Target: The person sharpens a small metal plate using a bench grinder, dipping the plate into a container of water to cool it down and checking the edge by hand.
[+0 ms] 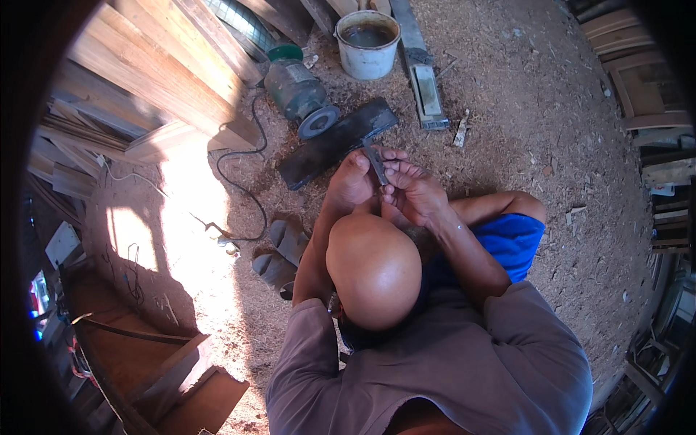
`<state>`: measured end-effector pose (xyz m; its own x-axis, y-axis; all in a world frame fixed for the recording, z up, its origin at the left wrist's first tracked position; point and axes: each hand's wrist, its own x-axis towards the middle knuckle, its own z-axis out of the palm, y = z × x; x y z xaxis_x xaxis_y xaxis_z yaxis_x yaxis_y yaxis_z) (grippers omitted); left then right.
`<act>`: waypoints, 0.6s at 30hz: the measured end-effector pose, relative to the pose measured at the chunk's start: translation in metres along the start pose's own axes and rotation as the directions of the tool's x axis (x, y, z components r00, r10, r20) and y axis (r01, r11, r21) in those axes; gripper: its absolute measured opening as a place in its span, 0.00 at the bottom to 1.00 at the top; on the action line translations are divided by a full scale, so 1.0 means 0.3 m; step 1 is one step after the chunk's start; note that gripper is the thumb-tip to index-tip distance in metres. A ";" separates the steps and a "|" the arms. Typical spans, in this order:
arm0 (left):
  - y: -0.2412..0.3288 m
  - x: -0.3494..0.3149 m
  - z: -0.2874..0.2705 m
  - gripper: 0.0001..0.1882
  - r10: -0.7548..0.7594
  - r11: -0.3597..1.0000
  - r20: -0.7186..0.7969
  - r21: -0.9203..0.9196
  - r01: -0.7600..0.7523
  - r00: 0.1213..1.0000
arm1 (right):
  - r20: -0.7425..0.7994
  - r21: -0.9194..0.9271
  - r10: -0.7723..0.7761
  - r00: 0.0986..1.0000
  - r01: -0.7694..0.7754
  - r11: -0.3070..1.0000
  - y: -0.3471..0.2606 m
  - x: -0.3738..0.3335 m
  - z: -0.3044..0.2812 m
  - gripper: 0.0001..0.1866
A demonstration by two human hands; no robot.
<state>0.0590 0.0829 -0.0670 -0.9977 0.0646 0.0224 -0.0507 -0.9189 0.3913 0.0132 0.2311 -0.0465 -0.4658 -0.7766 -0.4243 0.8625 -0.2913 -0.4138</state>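
Note:
Between my two hands is a narrow, flat grey metal blade [375,165], held at a slant above the floor in front of my raised knee. My left hand [353,179] is closed at its left side, with the thumb up near its upper end. The fingers of my right hand [417,190] pinch its right side and lower end. Just beyond the hands lies a long dark block [337,143] on the ground. Touching or very near its far side is the wheel of a green electric grinder [296,88]. The blade's exact kind is too small to tell.
A white bucket [368,59] of dark liquid stands beyond. Beside it, a sharpening stone [428,90] sits on a board. The grinder's black cord [243,185] curls left near sandals [283,250]. Planks [159,65] lean at far left; a brown wooden box [130,355] is near left.

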 end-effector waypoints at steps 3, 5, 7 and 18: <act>0.002 -0.003 -0.036 0.18 0.088 0.991 -0.010 0.106 -0.086 0.996 | -0.045 -0.036 -0.025 0.999 0.024 0.999 0.007 -0.006 0.024 0.04; 0.004 -0.005 -0.062 0.17 0.094 0.988 0.014 0.118 -0.095 0.995 | -0.043 -0.033 -0.008 0.999 0.007 0.999 0.012 -0.007 0.022 0.04; 0.002 -0.004 -0.074 0.16 0.094 0.988 0.021 0.120 -0.096 0.995 | -0.038 -0.023 0.004 0.999 -0.005 1.000 0.014 -0.007 0.013 0.04; 0.010 -0.008 -0.034 0.17 0.038 0.999 0.027 0.019 -0.039 0.999 | -0.004 -0.054 0.009 1.000 -0.009 0.998 0.012 -0.013 -0.010 0.05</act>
<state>0.0607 0.0759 -0.0753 -0.9973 0.0401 0.0621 -0.0113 -0.9130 0.4079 0.0175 0.2348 -0.0488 -0.4590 -0.7768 -0.4312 0.8547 -0.2535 -0.4530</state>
